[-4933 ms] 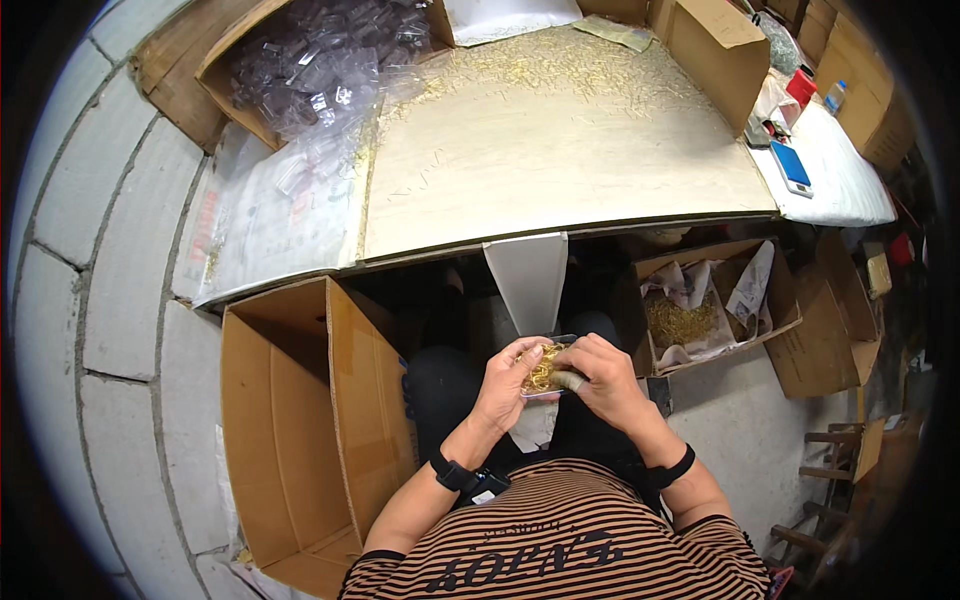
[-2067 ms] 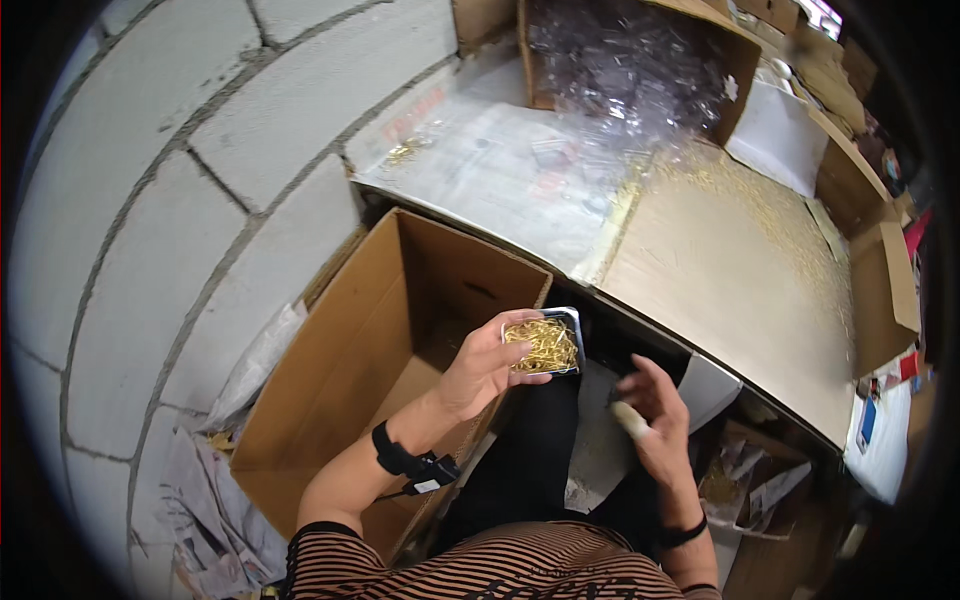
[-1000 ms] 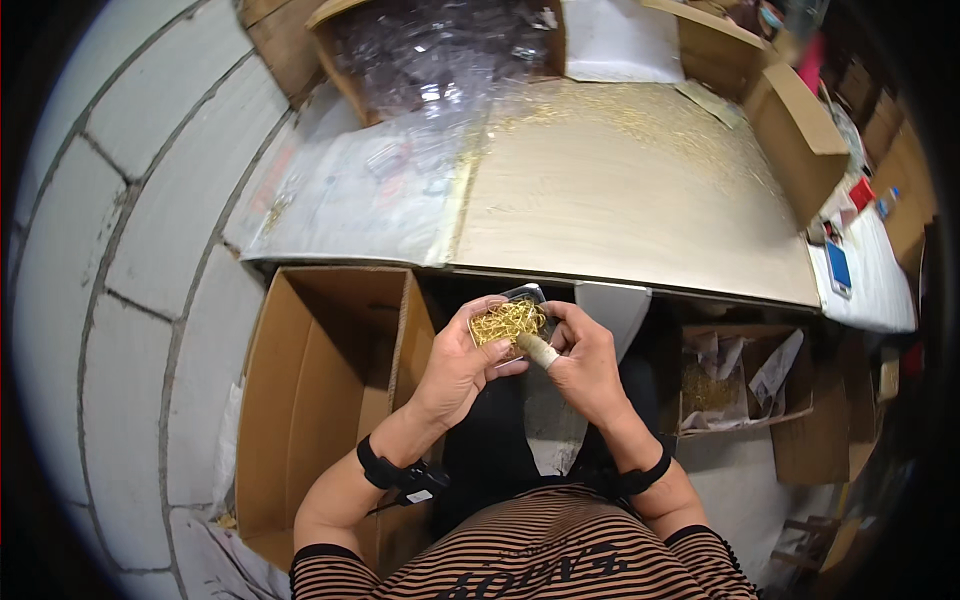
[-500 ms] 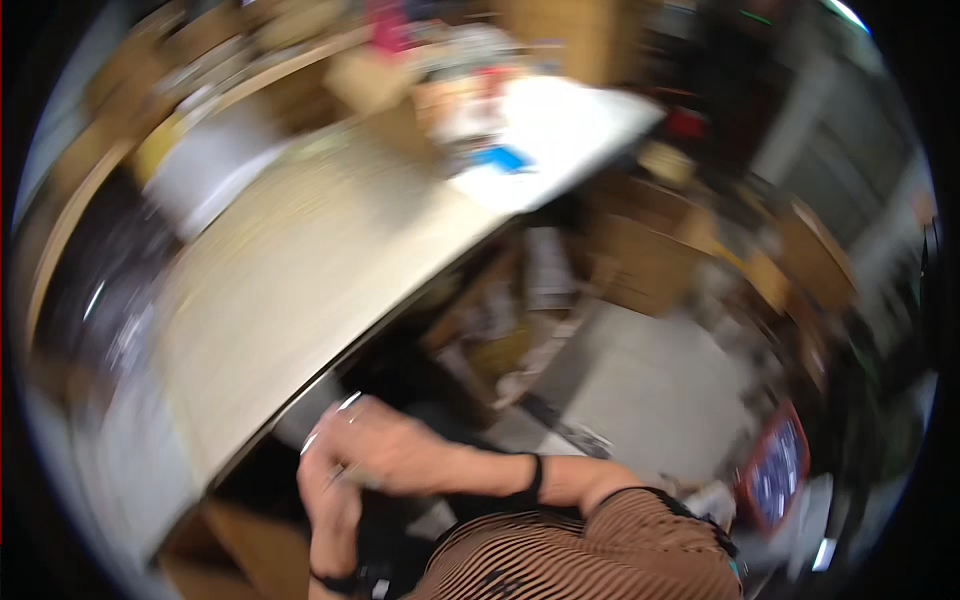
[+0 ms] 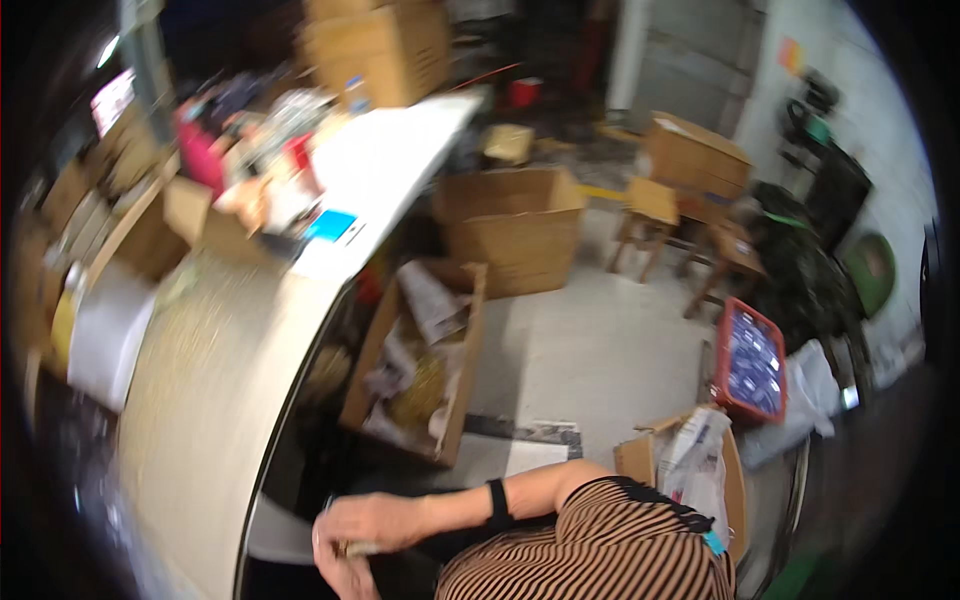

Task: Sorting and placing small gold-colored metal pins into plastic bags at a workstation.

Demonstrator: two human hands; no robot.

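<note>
Brown cardboard makes the open box beside the table, with gold bits inside. By the table's edge, the right hand curls close to the left hand; I can't tell what they hold.

Beyond my hands I see a blue-faced device on a white surface, an open carton and wooden stool ahead to their right, and a red tray well to the right.
</note>
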